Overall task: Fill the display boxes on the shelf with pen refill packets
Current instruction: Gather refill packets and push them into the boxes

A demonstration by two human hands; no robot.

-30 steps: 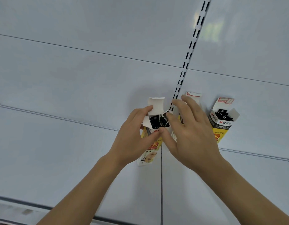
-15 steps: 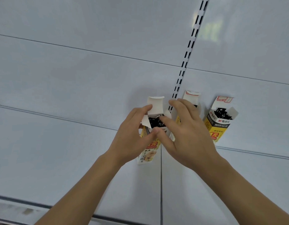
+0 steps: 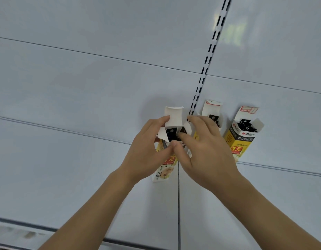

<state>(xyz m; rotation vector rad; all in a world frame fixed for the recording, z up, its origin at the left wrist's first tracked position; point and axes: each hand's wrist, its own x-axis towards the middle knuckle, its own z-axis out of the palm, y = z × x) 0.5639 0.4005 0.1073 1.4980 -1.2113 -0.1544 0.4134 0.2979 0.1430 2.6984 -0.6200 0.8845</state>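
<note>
Both hands have drawn closer over the leftmost box since a second ago: the right hand (image 3: 208, 150), whose fingers then reached toward the middle box, now has its fingertips down at the left box's open mouth, and the packet it pinched has sunk in among the others. The left hand (image 3: 147, 150) has barely shifted.

Three display boxes stand on the white shelf (image 3: 66, 168) just right of the frame's centre, against the pale back panel. The left display box (image 3: 165, 168) is yellow and white with its top flap folded up; the left hand's grip is curled round its upper part, index finger at the flap's edge and thumb across the front. Dark pen refill packets (image 3: 169, 135) fill its mouth. The right hand's index finger and thumb are bent in, pinching at the top of one dark packet (image 3: 183, 130) at the box's right rim; the thumb tips of the two hands touch in front of the box.

Behind the right hand's knuckles, the middle display box (image 3: 212, 110) is mostly hidden, with only its raised flap and some dark packet tops showing. The right display box (image 3: 239, 139) stands apart from the hands, tilted a little rightward, flap up, with black packets showing.

A slotted upright (image 3: 210, 47) runs up the panel from behind the boxes toward the upper right of the frame.
</note>
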